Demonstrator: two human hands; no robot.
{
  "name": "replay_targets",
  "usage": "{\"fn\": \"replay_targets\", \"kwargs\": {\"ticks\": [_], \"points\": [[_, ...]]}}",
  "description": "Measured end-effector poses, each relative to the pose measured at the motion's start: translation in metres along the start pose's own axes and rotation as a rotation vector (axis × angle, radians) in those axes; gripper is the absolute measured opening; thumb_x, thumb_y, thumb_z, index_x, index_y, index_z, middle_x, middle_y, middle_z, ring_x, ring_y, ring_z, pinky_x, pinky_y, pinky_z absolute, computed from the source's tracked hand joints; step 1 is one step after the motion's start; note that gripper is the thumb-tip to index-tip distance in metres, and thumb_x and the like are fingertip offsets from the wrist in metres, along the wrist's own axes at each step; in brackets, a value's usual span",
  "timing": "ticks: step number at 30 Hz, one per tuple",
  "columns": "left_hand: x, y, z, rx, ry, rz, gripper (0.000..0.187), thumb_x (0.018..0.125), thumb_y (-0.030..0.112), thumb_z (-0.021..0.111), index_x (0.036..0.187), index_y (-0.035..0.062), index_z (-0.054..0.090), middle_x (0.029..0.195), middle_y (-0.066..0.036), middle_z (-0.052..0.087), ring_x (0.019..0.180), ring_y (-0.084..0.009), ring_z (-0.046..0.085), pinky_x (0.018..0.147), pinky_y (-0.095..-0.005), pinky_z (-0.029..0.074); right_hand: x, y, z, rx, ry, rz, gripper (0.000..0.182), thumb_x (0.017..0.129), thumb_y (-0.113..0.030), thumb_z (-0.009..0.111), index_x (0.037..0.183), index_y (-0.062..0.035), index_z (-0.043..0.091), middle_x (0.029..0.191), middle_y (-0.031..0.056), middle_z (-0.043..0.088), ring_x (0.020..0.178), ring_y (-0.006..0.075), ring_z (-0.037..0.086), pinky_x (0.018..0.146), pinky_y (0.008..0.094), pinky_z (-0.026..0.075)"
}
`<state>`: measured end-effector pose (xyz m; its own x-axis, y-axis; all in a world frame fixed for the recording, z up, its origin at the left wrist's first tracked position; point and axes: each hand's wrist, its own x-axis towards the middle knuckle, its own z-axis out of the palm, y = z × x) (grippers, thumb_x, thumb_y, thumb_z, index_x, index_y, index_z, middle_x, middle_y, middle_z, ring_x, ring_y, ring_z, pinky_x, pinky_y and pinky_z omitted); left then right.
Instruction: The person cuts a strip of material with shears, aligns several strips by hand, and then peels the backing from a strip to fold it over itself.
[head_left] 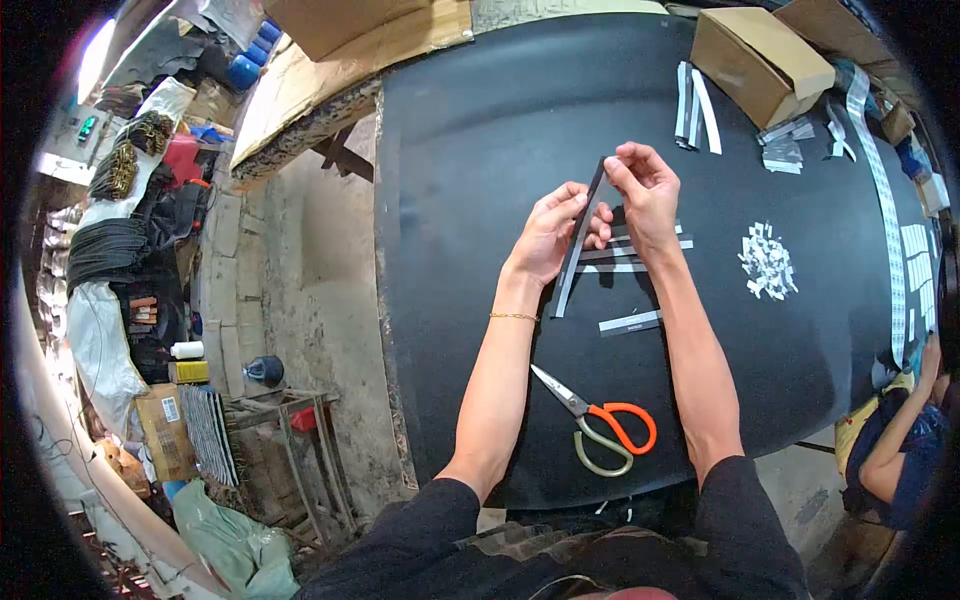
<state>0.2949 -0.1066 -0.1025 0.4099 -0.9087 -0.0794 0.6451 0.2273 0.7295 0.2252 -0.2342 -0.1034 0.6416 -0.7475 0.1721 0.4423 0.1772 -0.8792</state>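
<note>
Between my two hands a narrow black strip with a pale edge is held up at a slant. My left hand pinches it around the middle, and the fingers of my right hand close on its top end. Below them on the black table lie several black-and-white strips, partly hidden by my right forearm. A shorter strip with small print lies nearer to me. Scissors with one orange and one greenish handle rest between my forearms, their blades slightly apart.
A pile of small white pieces lies to the right on the black table. Further back are long strips and a cardboard box. A long printed ribbon runs along the right edge, where another person's arm shows.
</note>
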Motion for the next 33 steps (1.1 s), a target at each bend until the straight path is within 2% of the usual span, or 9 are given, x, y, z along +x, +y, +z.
{"fn": "replay_targets", "kwargs": {"ticks": [2,6,15,20,24,27,30,31,33], "points": [[0.001,-0.001,0.0,0.036,0.005,-0.019,0.019,0.096,0.021,0.047,0.1,0.0029,0.049,0.085,-0.011,0.062,0.068,-0.0167,0.062,0.061,-0.0267,0.052,0.002,-0.002,-0.005,0.048,0.006,0.017,0.015,0.08,-0.003,0.07,0.093,-0.0024,0.063,0.084,0.001,0.061,0.076,0.0077,0.057,0.071,0.0224,0.048],[-0.001,0.0,0.003,0.04,0.014,-0.033,0.018,0.095,0.02,0.048,0.101,0.0028,0.049,0.086,-0.011,0.062,0.069,-0.0174,0.063,0.063,-0.0276,0.053,0.005,-0.009,-0.004,0.036,0.017,-0.024,0.014,0.079,-0.002,0.07,0.092,-0.0025,0.063,0.083,0.0006,0.061,0.074,0.0076,0.057,0.068,0.0222,0.048],[0.001,-0.002,0.0,0.003,0.008,-0.066,0.015,0.087,0.015,0.064,0.091,0.0032,0.057,0.09,-0.015,0.066,0.076,-0.0207,0.066,0.069,-0.0315,0.057,0.012,-0.019,-0.013,0.01,-0.015,-0.022,0.012,0.079,0.0,0.069,0.089,-0.0025,0.062,0.081,0.0004,0.061,0.071,0.0075,0.056,0.066,0.0214,0.047],[0.001,-0.002,0.0,0.009,-0.015,-0.073,0.014,0.086,0.013,0.064,0.092,0.0025,0.057,0.093,-0.018,0.066,0.083,-0.0236,0.067,0.074,-0.0324,0.057,0.013,-0.017,-0.015,-0.022,-0.05,0.001,0.012,0.079,0.0,0.069,0.089,-0.0021,0.062,0.081,0.0005,0.061,0.071,0.008,0.056,0.066,0.0214,0.047],[0.004,-0.001,0.002,0.021,-0.005,-0.048,0.014,0.087,0.013,0.061,0.091,0.0,0.059,0.092,-0.015,0.065,0.085,-0.0226,0.066,0.076,-0.0349,0.056,0.012,-0.023,-0.011,-0.095,-0.081,0.041,0.013,0.078,-0.002,0.069,0.089,-0.0015,0.062,0.08,0.0016,0.062,0.07,0.0082,0.057,0.066,0.0224,0.047],[0.003,-0.005,0.003,0.129,0.099,0.041,0.013,0.085,0.011,0.065,0.089,-0.001,0.063,0.081,-0.004,0.061,0.068,-0.0102,0.056,0.066,-0.0264,0.05,0.01,-0.025,-0.009,-0.215,-0.116,0.078,0.013,0.078,-0.003,0.07,0.089,-0.0009,0.062,0.076,0.0012,0.062,0.068,0.0088,0.057,0.064,0.0226,0.047],[0.005,-0.005,0.0,0.224,0.104,0.089,0.011,0.084,0.009,0.065,0.086,-0.0013,0.064,0.075,-0.003,0.06,0.065,-0.0089,0.055,0.06,-0.0232,0.046,0.01,-0.026,-0.008,-0.259,-0.127,0.096,0.013,0.078,-0.003,0.07,0.089,-0.0033,0.062,0.077,-0.0006,0.06,0.07,0.0068,0.055,0.064,0.0218,0.044],[0.004,-0.005,0.004,0.237,0.151,0.097,0.009,0.083,0.007,0.064,0.083,-0.0024,0.064,0.067,-0.002,0.058,0.059,-0.0076,0.051,0.054,-0.0218,0.042,0.01,-0.027,-0.008,-0.302,-0.132,0.095,0.013,0.08,-0.004,0.069,0.091,-0.0025,0.062,0.079,0.0,0.06,0.071,0.0075,0.055,0.066,0.0224,0.045],[0.004,-0.003,0.006,0.295,0.197,0.102,0.01,0.083,0.007,0.064,0.082,-0.0029,0.064,0.065,-0.002,0.057,0.056,-0.0073,0.049,0.052,-0.0218,0.04,0.01,-0.03,-0.005,-0.343,-0.133,0.108,0.015,0.081,-0.005,0.068,0.094,-0.0019,0.062,0.08,0.0003,0.061,0.072,0.0078,0.056,0.066,0.0228,0.045]]}}
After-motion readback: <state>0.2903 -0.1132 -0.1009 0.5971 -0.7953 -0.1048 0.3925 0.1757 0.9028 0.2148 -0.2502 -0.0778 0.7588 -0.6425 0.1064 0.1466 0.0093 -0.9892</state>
